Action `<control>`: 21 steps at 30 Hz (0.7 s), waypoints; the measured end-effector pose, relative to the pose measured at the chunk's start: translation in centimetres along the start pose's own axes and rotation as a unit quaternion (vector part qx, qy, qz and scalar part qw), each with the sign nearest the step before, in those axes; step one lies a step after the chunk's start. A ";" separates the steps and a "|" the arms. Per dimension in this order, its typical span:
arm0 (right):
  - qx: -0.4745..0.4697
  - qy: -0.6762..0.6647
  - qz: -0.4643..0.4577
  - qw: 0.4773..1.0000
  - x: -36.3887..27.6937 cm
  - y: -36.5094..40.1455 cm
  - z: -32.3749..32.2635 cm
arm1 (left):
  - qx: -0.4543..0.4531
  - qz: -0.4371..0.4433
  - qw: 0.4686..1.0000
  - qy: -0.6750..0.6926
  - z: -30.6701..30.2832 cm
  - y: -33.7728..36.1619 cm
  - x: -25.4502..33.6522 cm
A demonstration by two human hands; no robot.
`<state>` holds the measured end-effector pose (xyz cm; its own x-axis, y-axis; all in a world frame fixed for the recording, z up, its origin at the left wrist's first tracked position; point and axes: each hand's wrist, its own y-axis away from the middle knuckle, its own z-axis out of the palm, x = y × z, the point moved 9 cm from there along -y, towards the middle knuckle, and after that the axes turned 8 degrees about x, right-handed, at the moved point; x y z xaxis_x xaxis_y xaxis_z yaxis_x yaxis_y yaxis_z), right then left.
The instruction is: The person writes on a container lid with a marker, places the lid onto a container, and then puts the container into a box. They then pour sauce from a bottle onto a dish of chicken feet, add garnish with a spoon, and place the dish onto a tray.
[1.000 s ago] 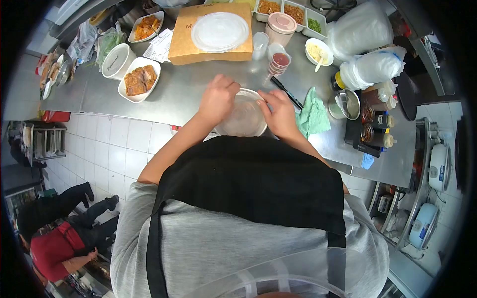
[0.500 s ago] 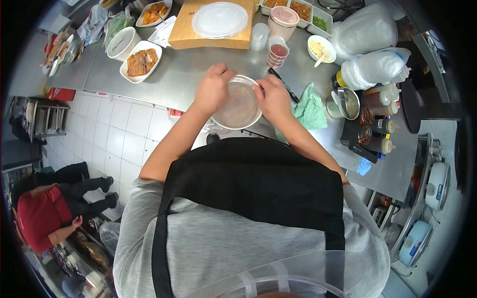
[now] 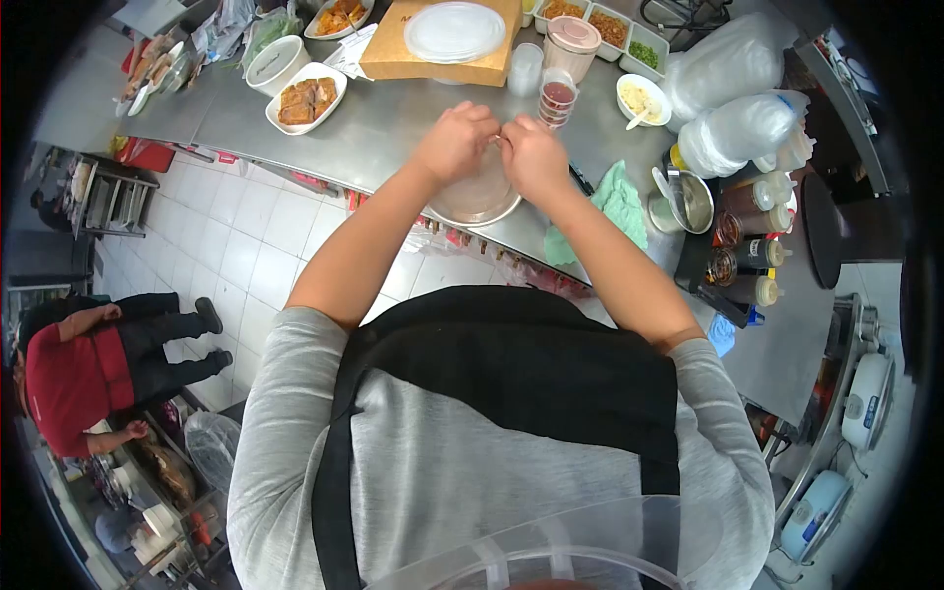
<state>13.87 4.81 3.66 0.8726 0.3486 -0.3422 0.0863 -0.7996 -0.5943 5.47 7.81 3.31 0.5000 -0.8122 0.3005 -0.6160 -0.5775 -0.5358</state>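
Note:
A round bowl (image 3: 479, 218) with a translucent plastic lid (image 3: 482, 194) over it sits at the near edge of the steel counter. My left hand (image 3: 459, 146) and my right hand (image 3: 534, 162) meet over the lid's far rim, fingers bent and pinching the edge. The fingertips nearly touch, and the hands cover the far side of the bowl. What is inside shows only as a pale blur. Just right of my right hand lies a black marker (image 3: 581, 179), partly hidden, near a green cloth (image 3: 619, 211).
Beyond my hands stand a cardboard box (image 3: 388, 61) with a clear lid (image 3: 455, 32) on top, stacked cups (image 3: 557, 96) and a pink-lidded cup (image 3: 572, 44). A white dish of browned food (image 3: 307, 101) is at left. Sauce bottles (image 3: 757, 251) fill the right. A person in red (image 3: 74, 379) stands lower left.
My hands have come together from the bowl's two sides to its far rim. The whole view has shifted slightly, and the person in red has moved a little.

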 end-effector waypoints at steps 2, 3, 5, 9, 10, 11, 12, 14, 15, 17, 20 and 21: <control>-0.002 0.000 0.014 1.000 0.0 0.4 0.3 | -0.045 -0.012 0.999 0.007 1.1 0.3 -0.8; -0.017 -0.002 0.029 0.999 0.2 0.8 0.5 | -0.076 -0.016 0.997 0.019 1.5 -0.1 -1.6; -0.039 0.000 0.052 0.998 1.1 0.5 0.3 | -0.099 -0.076 0.986 0.114 0.6 -0.9 -3.4; 0.053 -0.065 0.131 0.988 2.4 1.2 -3.2 | -0.085 -0.209 0.951 0.211 -3.3 0.2 -8.1; 0.062 -0.076 0.116 0.988 1.3 0.9 -4.6 | -0.041 -0.182 0.969 0.162 -5.6 0.7 -6.2; 0.073 -0.088 0.099 0.988 0.2 0.7 -5.6 | 0.005 -0.154 0.982 0.111 -7.6 1.2 -4.4; 0.039 -0.051 0.083 0.994 -0.7 1.2 -4.6 | 0.007 -0.093 0.994 0.060 -6.8 2.1 -2.9; -0.027 0.017 0.046 0.998 -2.5 2.9 -0.9 | -0.040 -0.074 0.995 -0.050 -2.8 5.1 -1.4; -0.056 0.027 0.055 0.997 -2.6 3.5 0.4 | -0.055 -0.084 0.994 -0.044 -2.0 5.8 -1.3; -0.111 0.054 0.073 0.990 -1.6 3.9 2.2 | -0.082 -0.097 0.992 -0.030 -1.3 6.0 -1.6; -0.004 0.055 0.057 0.997 -2.3 2.7 -1.9 | -0.076 -0.116 0.983 -0.118 -1.3 4.9 -3.7; 0.044 0.040 0.039 0.997 -2.7 1.8 -4.3 | -0.078 -0.118 0.983 -0.119 -1.8 4.6 -2.8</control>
<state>13.73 0.33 6.59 0.9109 0.2436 -0.3330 -0.0233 -0.7754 -0.6310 0.11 7.26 1.42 0.7570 -0.6225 0.1985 -0.5424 -0.7681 -0.3405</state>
